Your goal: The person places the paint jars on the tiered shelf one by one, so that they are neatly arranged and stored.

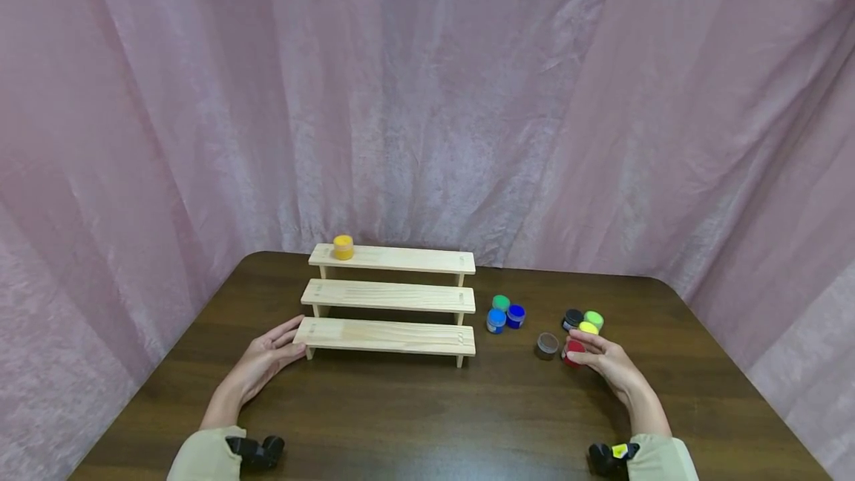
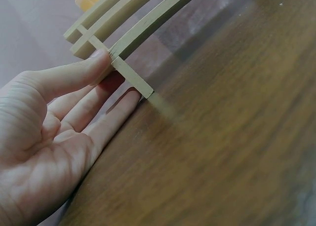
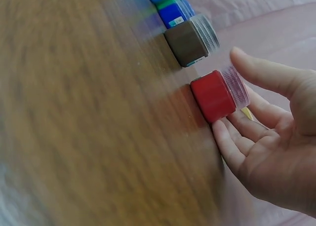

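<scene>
A three-tier wooden display rack (image 1: 384, 336) stands left of centre on the table. My left hand (image 1: 267, 360) holds the left end of its lowest shelf, thumb at the board's front edge and fingers behind it, as the left wrist view shows. My right hand (image 1: 609, 364) is around a small red paint jar (image 3: 213, 96). Its thumb stands apart from the jar's clear lid, while the other fingers lie beside and behind the jar. A brown paint jar (image 3: 186, 42) sits just left of the red one.
A yellow-orange jar (image 1: 344, 248) stands on the top shelf's left part. Green (image 1: 501, 303), light blue (image 1: 496, 321) and dark blue (image 1: 515, 316) jars cluster right of the rack. Black (image 1: 571, 318), lime (image 1: 594, 319) and yellow (image 1: 588, 327) jars stand behind the red one. A pink curtain (image 1: 427, 95) hangs behind the table.
</scene>
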`<state>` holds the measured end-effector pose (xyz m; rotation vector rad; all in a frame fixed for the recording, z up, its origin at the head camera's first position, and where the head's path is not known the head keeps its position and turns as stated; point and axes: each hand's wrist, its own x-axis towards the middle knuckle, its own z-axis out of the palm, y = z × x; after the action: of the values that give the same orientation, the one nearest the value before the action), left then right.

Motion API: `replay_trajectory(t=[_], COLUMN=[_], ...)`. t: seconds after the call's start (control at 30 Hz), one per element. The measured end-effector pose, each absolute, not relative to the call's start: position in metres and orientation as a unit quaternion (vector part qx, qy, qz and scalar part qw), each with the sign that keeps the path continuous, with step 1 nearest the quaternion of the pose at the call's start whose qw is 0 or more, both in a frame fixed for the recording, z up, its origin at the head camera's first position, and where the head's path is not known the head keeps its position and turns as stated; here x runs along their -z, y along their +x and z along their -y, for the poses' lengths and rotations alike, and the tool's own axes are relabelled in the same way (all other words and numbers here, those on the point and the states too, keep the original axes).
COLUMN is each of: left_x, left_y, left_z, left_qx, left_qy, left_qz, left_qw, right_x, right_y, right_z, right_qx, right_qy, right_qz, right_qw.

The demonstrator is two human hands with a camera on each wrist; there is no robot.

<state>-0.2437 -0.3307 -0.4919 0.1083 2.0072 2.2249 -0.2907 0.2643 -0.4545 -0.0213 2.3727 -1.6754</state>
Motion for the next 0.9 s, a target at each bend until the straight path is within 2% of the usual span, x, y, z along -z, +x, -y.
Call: replay_trajectory(t=[0.6, 0.9], left_x=[0.4901, 0.49], left_y=[-0.2428, -0.2422], left_z=[0.3318, 0.3317], left_qx=[-0.736, -0.731], left_qy=[0.033, 0.035], left_qz=[-0.672, -0.677], left_qw=[0.076, 0.075], right_x=[0.4553, 0.4472], right_y=[-0.2909, -0.288], right_z=[-0.2637, -0.2611], right_qx=[0.528, 0.553], right_qy=[0.021, 0.032], right_qz=[-0.841, -0.823], right_qw=[0.115, 0.122])
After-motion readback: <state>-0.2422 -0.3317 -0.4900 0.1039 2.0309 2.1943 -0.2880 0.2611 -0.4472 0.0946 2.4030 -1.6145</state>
